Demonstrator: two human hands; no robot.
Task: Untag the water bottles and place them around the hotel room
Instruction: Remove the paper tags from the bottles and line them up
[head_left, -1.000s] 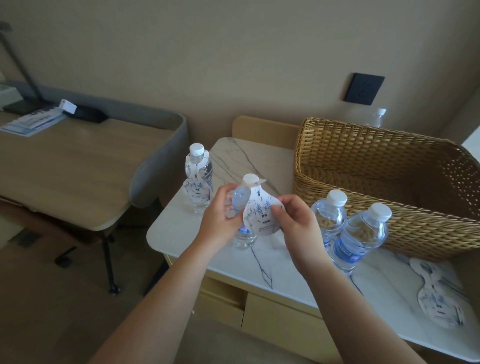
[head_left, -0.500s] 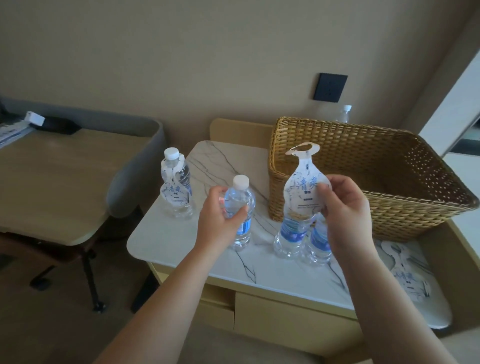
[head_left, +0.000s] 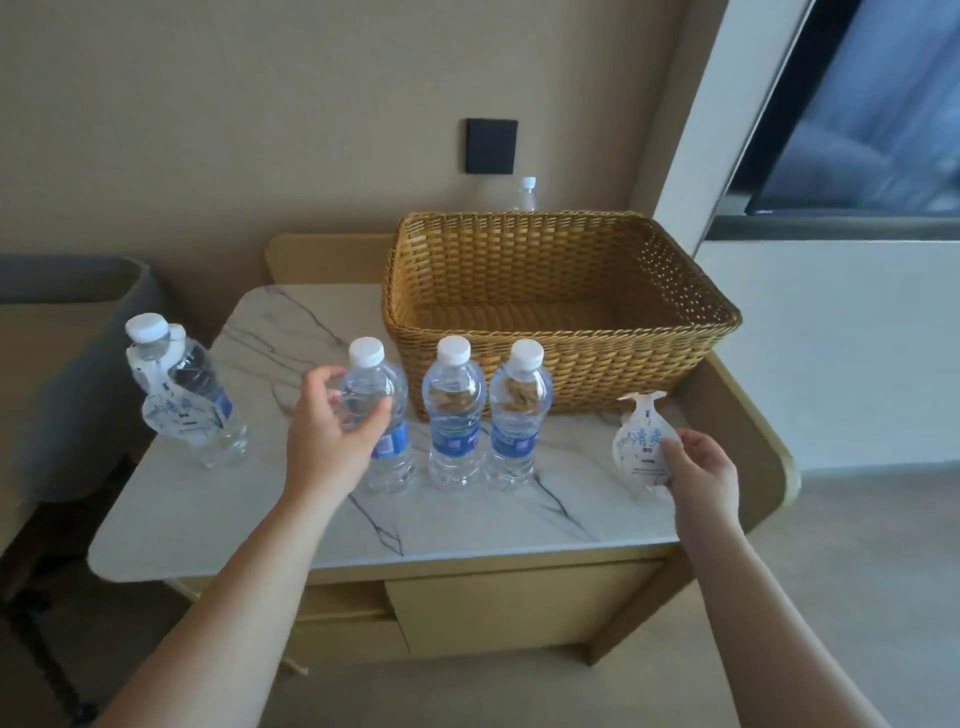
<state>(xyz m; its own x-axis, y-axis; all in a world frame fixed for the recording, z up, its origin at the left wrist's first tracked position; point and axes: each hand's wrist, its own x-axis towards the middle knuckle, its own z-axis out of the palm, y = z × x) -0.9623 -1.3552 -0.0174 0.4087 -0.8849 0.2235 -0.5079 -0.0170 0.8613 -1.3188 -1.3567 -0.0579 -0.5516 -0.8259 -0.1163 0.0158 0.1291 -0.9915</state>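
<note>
From my feed the room is softly lit, daylight entering through the large dark-framed window (head_left: 852, 104) at upper right. The white marble-veined worktop (head_left: 467, 519) carries a pale sheen without hard glare, and shadows under it are soft. The tagged clear plastic bottle with a white cap (head_left: 182, 395) at far left smears with motion blur. Straight edges bow near the frame's borders, and overall detail looks slightly soft.

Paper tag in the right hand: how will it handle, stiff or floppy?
The tag probably counts as thin card: it stands upright from the right hand without drooping. Likely very light, easily bent or blown. Its narrow neck looks like the weak point.
</note>
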